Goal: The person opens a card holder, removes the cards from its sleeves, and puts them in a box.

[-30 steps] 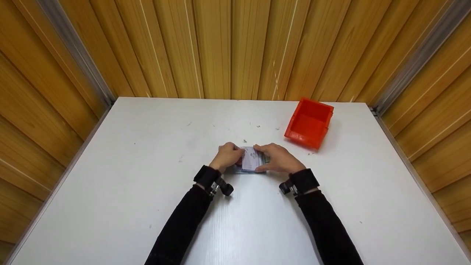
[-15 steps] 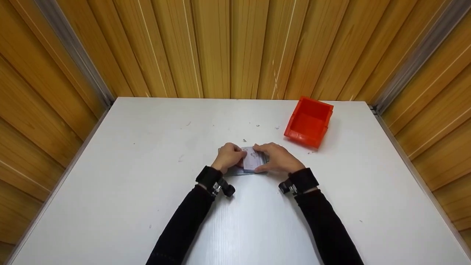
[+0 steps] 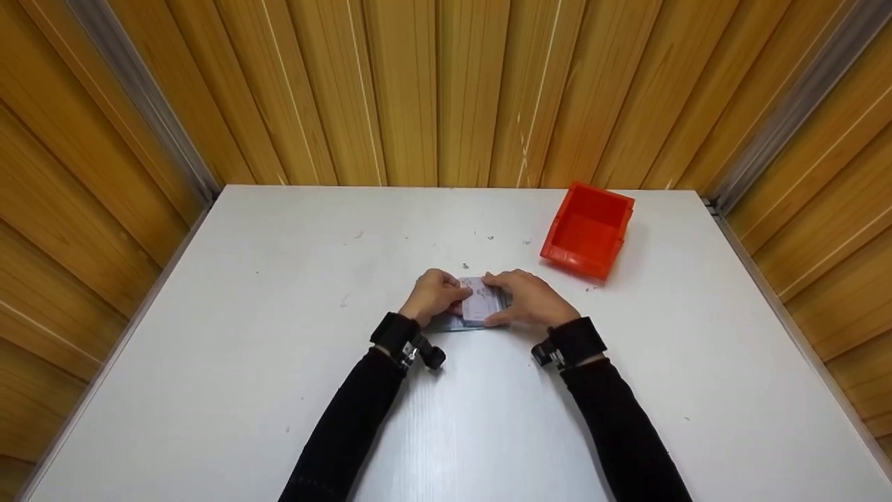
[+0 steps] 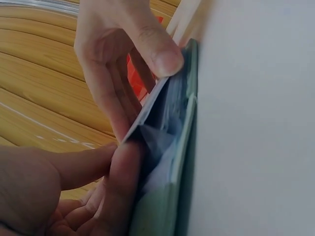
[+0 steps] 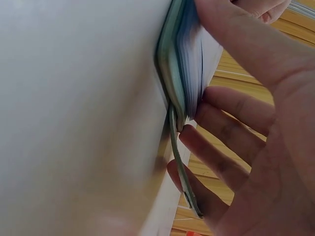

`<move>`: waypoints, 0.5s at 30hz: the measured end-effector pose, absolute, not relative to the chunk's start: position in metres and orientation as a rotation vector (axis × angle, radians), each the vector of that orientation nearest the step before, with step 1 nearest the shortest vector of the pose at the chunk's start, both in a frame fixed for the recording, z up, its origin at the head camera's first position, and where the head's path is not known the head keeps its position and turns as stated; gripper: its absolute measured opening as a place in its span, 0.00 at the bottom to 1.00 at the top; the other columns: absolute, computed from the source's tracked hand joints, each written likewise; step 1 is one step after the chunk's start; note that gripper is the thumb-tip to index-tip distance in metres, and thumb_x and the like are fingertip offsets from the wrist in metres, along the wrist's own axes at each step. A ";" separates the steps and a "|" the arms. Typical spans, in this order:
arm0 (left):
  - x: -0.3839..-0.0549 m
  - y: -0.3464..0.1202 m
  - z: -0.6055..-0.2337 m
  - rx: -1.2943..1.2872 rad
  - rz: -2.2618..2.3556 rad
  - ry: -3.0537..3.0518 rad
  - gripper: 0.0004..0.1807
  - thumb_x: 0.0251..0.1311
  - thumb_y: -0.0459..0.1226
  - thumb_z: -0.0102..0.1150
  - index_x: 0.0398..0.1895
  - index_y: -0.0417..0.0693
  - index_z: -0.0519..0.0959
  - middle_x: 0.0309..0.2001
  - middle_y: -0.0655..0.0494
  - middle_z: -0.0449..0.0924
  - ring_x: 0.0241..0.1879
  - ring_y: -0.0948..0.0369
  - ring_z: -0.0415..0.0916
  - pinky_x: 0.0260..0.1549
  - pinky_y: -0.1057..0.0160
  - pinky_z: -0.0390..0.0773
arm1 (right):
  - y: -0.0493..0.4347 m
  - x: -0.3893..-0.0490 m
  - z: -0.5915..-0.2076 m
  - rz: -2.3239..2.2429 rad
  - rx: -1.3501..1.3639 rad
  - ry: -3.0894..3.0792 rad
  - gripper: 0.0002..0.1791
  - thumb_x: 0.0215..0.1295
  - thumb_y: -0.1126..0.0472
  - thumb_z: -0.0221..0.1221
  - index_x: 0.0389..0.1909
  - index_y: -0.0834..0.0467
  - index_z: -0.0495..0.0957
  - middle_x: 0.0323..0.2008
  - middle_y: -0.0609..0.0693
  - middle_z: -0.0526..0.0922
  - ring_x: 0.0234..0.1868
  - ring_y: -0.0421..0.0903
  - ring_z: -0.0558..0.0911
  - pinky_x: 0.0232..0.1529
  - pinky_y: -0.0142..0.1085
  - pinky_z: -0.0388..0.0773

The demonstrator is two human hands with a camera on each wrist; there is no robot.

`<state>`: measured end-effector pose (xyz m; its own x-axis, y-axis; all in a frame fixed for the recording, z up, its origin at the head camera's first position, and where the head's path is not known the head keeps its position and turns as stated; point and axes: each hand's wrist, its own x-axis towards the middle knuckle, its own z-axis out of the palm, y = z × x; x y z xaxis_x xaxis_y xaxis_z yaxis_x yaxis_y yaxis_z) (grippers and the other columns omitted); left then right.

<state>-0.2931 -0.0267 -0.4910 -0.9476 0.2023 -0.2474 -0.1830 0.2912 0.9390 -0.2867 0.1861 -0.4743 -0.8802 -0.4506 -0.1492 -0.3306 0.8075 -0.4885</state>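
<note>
Pinching the pale top leaf (image 3: 479, 307) of a green-covered booklet (image 4: 152, 212) with the left hand (image 3: 433, 293); gripping the leaf stack (image 5: 189, 73) across its near and far edges with the right hand (image 3: 531, 296). Holding it open on the white bench (image 3: 446, 425), between both hands (with a cover flap (image 5: 180, 162) out toward the right hand). Sharing that bench with a red bin (image 3: 589, 233) at far right.

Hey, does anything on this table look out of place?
Yes: small dark marks stand out on the white tabletop, and the red plastic bin sits askew to the back edge. No spill shows.
</note>
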 end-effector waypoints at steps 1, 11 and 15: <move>-0.294 -0.027 -0.491 0.018 1.711 2.232 0.06 0.64 0.31 0.67 0.33 0.39 0.78 0.21 0.57 0.81 0.16 0.68 0.78 0.19 0.73 0.79 | 0.187 -0.287 -0.474 -0.669 -0.603 2.738 0.46 0.54 0.49 0.78 0.74 0.54 0.71 0.69 0.54 0.78 0.65 0.54 0.75 0.72 0.51 0.69; -0.298 -0.038 -0.491 0.029 1.739 2.162 0.08 0.63 0.30 0.69 0.32 0.39 0.77 0.23 0.56 0.80 0.19 0.66 0.80 0.22 0.71 0.82 | 0.185 -0.286 -0.476 -0.677 -0.598 2.751 0.46 0.53 0.50 0.79 0.73 0.56 0.72 0.70 0.54 0.77 0.67 0.54 0.75 0.73 0.51 0.68; -0.299 -0.050 -0.486 0.024 1.690 2.173 0.08 0.64 0.30 0.69 0.31 0.40 0.77 0.24 0.56 0.80 0.19 0.66 0.79 0.21 0.72 0.80 | 0.183 -0.286 -0.475 -0.676 -0.580 2.743 0.46 0.53 0.51 0.79 0.73 0.55 0.72 0.70 0.54 0.77 0.66 0.54 0.75 0.72 0.50 0.68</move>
